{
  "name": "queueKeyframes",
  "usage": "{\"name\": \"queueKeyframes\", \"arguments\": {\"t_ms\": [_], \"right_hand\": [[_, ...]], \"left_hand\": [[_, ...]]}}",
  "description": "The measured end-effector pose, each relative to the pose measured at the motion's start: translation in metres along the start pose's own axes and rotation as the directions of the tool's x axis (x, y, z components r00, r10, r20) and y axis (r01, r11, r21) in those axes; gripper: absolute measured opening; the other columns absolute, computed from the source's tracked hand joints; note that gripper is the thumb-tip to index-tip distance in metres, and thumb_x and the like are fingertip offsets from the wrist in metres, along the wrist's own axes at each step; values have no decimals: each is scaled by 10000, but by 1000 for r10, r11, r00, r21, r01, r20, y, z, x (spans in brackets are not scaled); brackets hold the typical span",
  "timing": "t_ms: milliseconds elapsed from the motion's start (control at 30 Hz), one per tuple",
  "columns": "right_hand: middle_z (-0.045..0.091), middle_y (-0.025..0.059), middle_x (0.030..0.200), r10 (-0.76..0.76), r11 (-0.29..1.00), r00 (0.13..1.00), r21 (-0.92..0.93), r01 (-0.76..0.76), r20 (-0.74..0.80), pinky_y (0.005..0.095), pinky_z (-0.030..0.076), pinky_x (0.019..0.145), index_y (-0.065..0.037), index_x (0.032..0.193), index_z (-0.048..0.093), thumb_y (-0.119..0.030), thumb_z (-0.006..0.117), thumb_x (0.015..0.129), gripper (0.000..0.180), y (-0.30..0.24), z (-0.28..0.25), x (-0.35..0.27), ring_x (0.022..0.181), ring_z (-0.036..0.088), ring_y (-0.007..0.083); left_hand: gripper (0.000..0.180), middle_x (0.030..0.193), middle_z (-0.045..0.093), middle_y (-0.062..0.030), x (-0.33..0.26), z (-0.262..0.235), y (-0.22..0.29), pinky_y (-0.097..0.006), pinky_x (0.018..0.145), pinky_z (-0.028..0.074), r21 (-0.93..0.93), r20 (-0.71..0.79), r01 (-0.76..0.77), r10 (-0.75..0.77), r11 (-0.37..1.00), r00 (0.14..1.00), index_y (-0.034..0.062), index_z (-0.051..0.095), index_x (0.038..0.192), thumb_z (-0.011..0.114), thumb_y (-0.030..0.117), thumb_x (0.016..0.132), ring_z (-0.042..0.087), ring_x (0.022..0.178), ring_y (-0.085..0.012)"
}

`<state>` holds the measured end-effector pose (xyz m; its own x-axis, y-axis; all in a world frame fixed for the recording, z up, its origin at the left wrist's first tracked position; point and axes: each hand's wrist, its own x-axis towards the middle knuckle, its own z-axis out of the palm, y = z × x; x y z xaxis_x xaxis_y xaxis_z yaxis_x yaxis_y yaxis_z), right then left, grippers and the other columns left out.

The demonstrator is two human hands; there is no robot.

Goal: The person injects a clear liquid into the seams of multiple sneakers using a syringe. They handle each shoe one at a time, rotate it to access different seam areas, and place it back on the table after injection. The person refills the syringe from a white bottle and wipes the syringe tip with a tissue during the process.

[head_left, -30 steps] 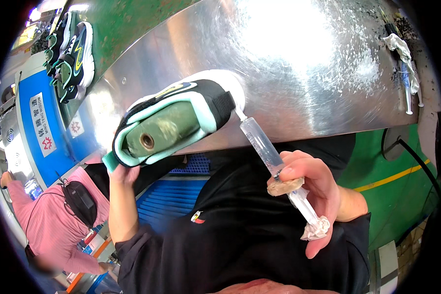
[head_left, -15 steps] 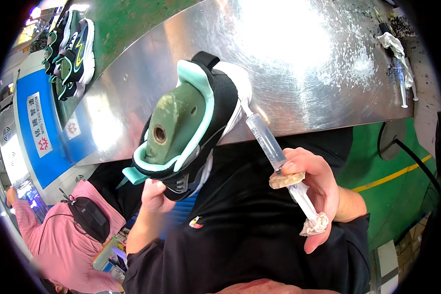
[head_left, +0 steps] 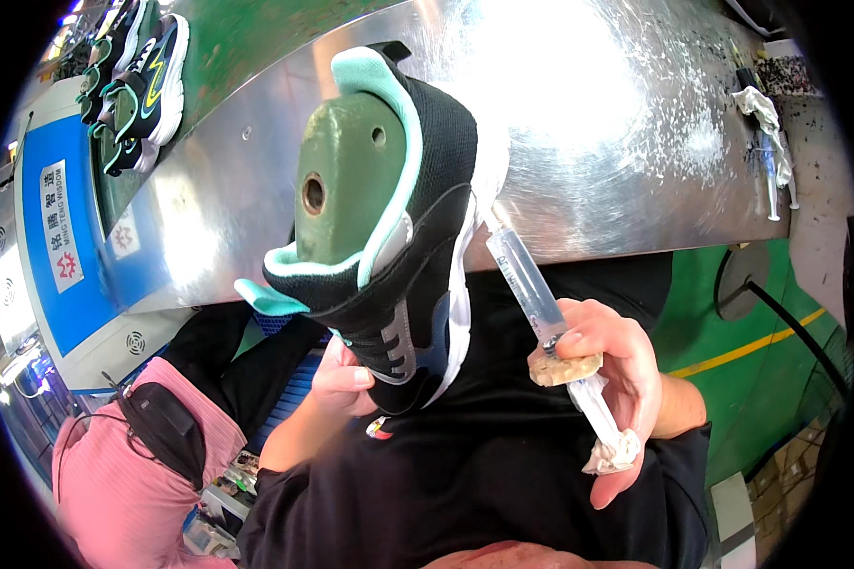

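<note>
My left hand [head_left: 343, 381] grips the toe end of a black sneaker [head_left: 417, 237] with mint lining and a white sole, held upright in front of me. A green shoe last [head_left: 346, 180] fills the sneaker, its flat top facing me. My right hand [head_left: 612, 379] holds a clear syringe [head_left: 531, 284], its plunger end wrapped in crusted white material. The syringe tip touches the white sole edge at the heel side.
A shiny steel worktable [head_left: 588, 123] with white glue spatter lies behind the shoe. Several finished sneakers [head_left: 133, 81] sit on a green belt at upper left. Another syringe and rag [head_left: 764, 142] rest at the table's right end. A person in pink [head_left: 123, 484] sits lower left.
My left hand has turned the sneaker from lying sideways to standing upright, heel up. The syringe tip stays against the sole edge while my right hand holds nearly still.
</note>
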<state>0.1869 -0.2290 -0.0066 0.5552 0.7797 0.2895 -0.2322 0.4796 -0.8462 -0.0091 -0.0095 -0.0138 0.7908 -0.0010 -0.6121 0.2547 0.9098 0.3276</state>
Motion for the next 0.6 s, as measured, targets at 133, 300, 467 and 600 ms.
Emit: {"name": "queueKeyframes", "arguments": {"t_ms": [133, 300, 467, 600], "right_hand": [[535, 153, 1079, 1, 1000, 1000, -2, -1, 13, 307, 395, 701, 88, 1190, 460, -474, 866, 499, 979, -2, 6, 1, 823, 498, 227], [541, 162, 1079, 12, 1000, 999, -6, -12, 46, 314, 401, 692, 95, 1189, 462, -477, 856, 513, 969, -5, 7, 4, 818, 503, 233], [543, 153, 1047, 68, 998, 996, -21, -67, 50, 307, 390, 693, 82, 1181, 460, -519, 849, 511, 981, -15, 11, 6, 815, 511, 218], [526, 133, 1012, 201, 979, 978, 14, -202, 57, 305, 367, 701, 44, 1182, 435, -569, 853, 489, 1015, -35, 15, 4, 792, 521, 195]], "left_hand": [[826, 1342, 445, -199, 14, 22, 2, -429, 1048, 368, -94, 71, 92, -86, 991, 994, -26, 268, 1398, 673, 51, 683, 468, 1237, -310], [825, 1311, 482, -189, 21, 18, -3, -418, 1039, 377, -65, 89, 125, -119, 990, 989, -20, 318, 1382, 695, 42, 651, 497, 1206, -303], [854, 1253, 526, -229, 26, 13, -3, -417, 1054, 365, 11, 52, 188, -189, 982, 981, -58, 408, 1303, 627, 166, 509, 530, 1162, -334], [798, 1204, 558, -236, 30, 13, -3, -427, 1040, 379, -31, 84, 208, -205, 978, 975, -66, 453, 1262, 591, 125, 500, 549, 1132, -350]]}}
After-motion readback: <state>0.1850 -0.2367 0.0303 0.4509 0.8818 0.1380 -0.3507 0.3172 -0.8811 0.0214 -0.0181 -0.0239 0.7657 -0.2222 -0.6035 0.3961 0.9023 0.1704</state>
